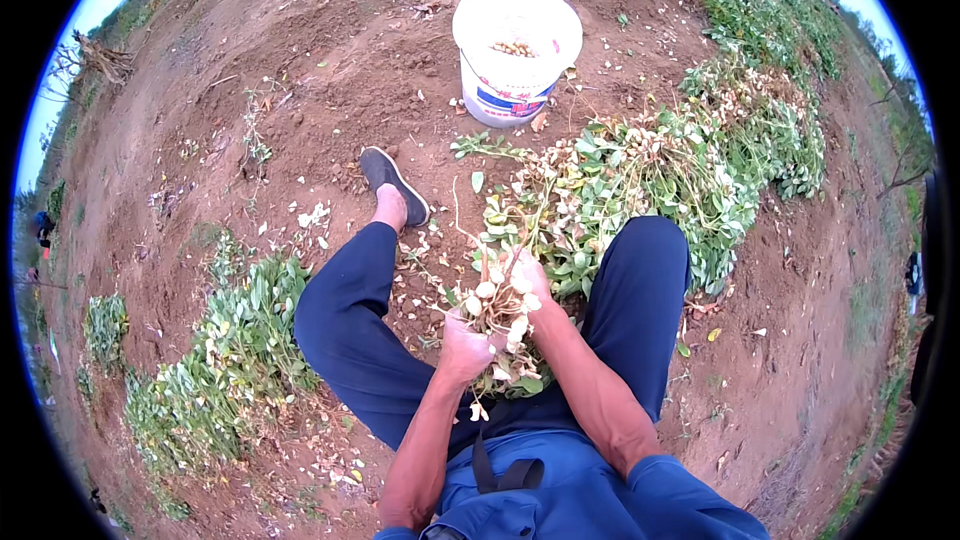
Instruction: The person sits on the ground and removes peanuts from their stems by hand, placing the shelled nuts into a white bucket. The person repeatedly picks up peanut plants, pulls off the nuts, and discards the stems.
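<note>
Between my knees, my left hand and my right hand both grip an uprooted peanut plant. Pale peanut pods hang from its roots, bunched between the two hands. The plant's leaves show below, close to my lap. My fingers are partly hidden by the pods and roots. Beyond my feet stands an upright white plastic bucket with blue and red print. Some loose peanuts lie inside it.
A heap of pulled peanut plants runs from my right knee toward the upper right. Another row of plants lies left of my bent leg. My shoe rests on brown soil littered with dry leaves.
</note>
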Demonstrator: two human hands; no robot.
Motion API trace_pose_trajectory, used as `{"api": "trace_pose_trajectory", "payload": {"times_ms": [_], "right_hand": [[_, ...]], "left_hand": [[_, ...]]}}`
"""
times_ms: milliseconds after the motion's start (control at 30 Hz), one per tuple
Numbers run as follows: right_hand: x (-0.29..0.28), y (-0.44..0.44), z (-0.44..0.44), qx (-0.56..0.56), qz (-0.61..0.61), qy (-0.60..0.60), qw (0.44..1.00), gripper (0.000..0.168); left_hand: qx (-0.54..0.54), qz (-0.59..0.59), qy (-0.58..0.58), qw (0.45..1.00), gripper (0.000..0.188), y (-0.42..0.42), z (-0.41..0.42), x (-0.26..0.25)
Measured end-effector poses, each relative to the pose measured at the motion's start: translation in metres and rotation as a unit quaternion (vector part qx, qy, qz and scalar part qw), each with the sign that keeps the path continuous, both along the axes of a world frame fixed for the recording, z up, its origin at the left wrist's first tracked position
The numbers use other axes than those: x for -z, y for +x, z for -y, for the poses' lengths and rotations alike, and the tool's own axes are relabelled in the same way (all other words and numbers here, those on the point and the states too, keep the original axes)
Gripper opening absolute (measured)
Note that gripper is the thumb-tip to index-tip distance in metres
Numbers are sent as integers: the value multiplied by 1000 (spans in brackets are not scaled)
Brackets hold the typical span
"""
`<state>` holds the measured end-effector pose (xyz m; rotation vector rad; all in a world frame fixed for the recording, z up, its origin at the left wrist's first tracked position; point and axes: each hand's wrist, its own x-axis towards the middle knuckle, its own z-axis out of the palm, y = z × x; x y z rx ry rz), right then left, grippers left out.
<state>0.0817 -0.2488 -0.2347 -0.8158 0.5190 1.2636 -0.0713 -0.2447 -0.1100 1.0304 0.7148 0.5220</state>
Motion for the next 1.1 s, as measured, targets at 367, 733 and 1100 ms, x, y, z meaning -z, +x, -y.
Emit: {"api": "trace_pose_trajectory", "payload": {"times_ms": [367, 733, 1100], "right_hand": [[-226, 191, -214, 33, 196, 118, 973, 108], [-61, 109, -76, -30, 169, 14, 985, 20], [-142, 14, -10, -226, 332, 147, 904, 17]], "left_hand": [[-136, 5, 12, 991, 52, -45, -5, 26], [-101, -2, 53, 993, 45, -28, -11, 31], [-92, 61, 15, 994, 52, -27, -12, 7]]}}
